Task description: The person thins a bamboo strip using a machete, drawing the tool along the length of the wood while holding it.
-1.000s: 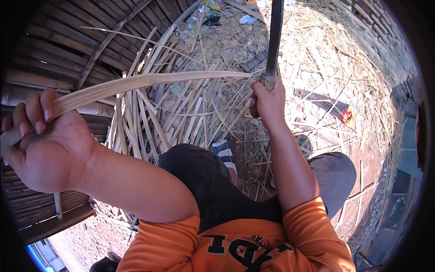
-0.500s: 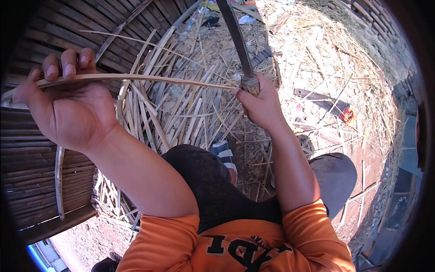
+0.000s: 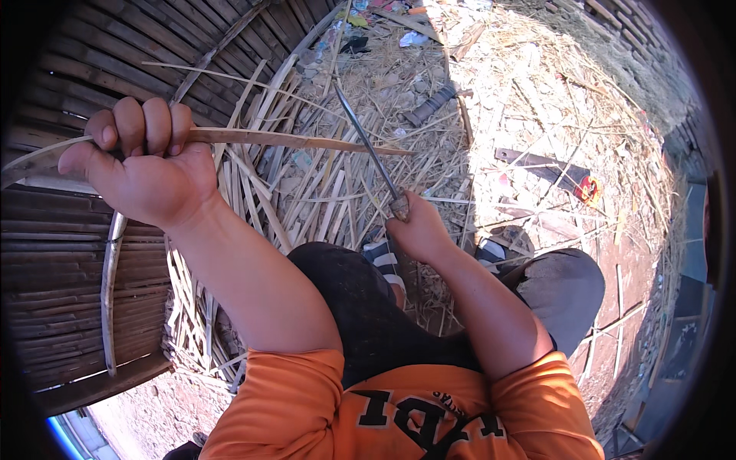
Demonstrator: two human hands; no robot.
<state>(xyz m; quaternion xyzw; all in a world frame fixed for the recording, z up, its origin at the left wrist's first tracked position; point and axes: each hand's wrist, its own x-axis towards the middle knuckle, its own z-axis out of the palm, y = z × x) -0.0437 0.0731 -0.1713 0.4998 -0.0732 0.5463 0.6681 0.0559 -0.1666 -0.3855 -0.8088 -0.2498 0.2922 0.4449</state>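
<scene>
At the left, my left hand is closed around a long, thin bamboo strip, palm up. The strip runs out past the hand on both sides, its right end reaching toward the middle. In my right hand is the wooden handle of a long-bladed knife. Its narrow dark blade points up and away to the left, seen nearly edge on. The blade lies across the strip near its right end in this view; whether they touch I cannot tell.
Split bamboo strips lie heaped on the ground beside a slatted bamboo wall at the left. A dark saw with an orange-red handle rests on the sunlit ground at the right. Shavings and scraps litter the floor ahead, where a dark ridged object lies.
My left fingers have curled shut round the strip, which had been lying across the open hand. My right hand has moved nearer and left, and the knife's blade has tipped left and turned edge on.
</scene>
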